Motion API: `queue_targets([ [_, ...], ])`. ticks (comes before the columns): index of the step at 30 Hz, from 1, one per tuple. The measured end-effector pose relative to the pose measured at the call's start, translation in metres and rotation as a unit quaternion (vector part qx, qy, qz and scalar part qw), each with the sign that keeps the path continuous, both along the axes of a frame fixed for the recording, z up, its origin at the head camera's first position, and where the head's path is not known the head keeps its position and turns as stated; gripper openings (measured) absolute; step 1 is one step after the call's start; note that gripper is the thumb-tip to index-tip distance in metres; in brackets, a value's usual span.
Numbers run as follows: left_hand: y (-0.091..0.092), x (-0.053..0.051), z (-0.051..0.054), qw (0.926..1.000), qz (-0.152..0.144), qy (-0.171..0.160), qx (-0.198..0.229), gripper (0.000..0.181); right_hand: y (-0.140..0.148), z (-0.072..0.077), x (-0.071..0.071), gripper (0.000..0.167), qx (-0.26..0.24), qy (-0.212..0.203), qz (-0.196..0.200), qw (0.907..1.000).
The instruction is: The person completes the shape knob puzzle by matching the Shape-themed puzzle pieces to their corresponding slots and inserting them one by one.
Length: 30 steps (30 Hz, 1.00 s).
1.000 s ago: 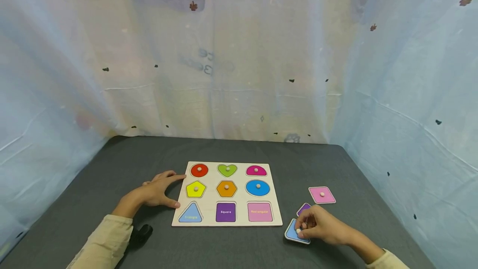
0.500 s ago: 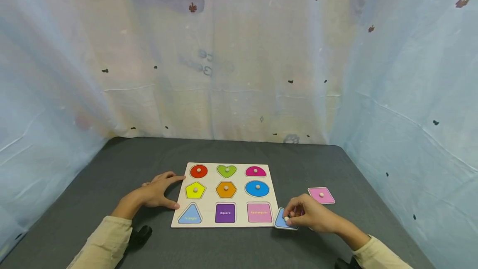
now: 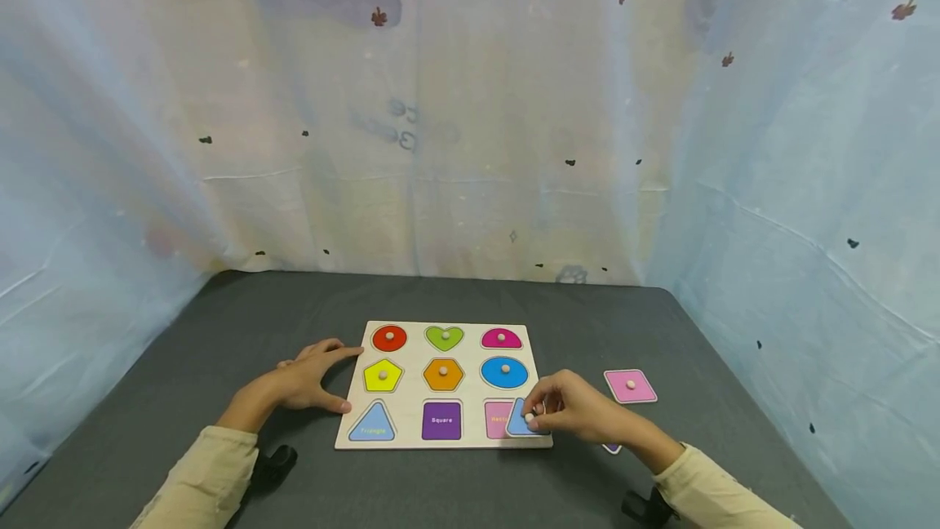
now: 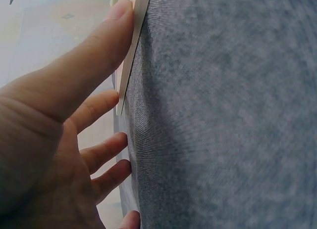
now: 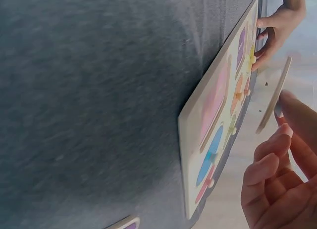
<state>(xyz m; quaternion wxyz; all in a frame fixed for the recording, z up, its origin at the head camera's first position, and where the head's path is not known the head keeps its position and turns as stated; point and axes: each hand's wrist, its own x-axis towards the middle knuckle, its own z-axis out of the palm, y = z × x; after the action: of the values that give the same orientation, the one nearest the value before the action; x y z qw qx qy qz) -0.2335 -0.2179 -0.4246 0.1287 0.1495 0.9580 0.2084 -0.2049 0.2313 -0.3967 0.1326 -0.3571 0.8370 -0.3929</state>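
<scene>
Sitting nearest, off the near right corner of the board (image 3: 413, 388), is a black mount (image 3: 645, 508) at the right sleeve (image 3: 720, 490); a second mount (image 3: 274, 468) sits off the board's near left corner, by the left sleeve (image 3: 201, 472). Right of the board, a purple piece (image 3: 612, 448) lies on the worktop (image 3: 441, 492), mostly hidden by the right hand (image 3: 576, 406) and forearm. That hand pinches the blue triangle (image 3: 518, 420) by its knob, clear above the board's near right corner, where it blocks part of the Rectangular recess (image 3: 496, 417). Leftward along the board's near row show the Square recess (image 3: 441, 421) and Triangle recess (image 3: 372, 426). At the board's left edge, the left hand (image 3: 312, 374) rests thumb and forefinger against the wood, its other fingers spread. A pink piece (image 3: 639, 391) lies right of the board, beyond the right hand. The board's middle row holds a yellow pentagon (image 3: 380, 383), orange hexagon (image 3: 444, 383) and blue oval (image 3: 504, 380); its far row, a red circle (image 3: 388, 344), green heart (image 3: 444, 344) and magenta half-circle (image 3: 502, 344). Well behind the board hangs a pale curtain (image 3: 470, 145).
</scene>
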Motion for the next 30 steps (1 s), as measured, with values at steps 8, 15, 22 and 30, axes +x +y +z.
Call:
queue_targets([
  [8,0.0,0.0,-0.002,1.0,0.004,0.004,0.0,0.099,-0.023,0.002,-0.005,0.006,0.013,0.018,0.0,0.9998],
  [15,0.001,0.0,-0.002,1.0,0.006,0.004,-0.002,0.098,-0.043,0.003,-0.005,0.007,0.01,0.002,0.008,0.9999],
  [22,0.001,-0.001,-0.001,1.0,0.004,0.001,-0.001,0.097,-0.06,0.005,-0.008,0.005,0.011,0.002,0.005,0.9999],
  [30,0.001,-0.001,0.0,1.0,0.002,-0.001,-0.005,0.098,-0.079,0.007,-0.011,0.005,0.003,0.017,0.017,0.9997],
])
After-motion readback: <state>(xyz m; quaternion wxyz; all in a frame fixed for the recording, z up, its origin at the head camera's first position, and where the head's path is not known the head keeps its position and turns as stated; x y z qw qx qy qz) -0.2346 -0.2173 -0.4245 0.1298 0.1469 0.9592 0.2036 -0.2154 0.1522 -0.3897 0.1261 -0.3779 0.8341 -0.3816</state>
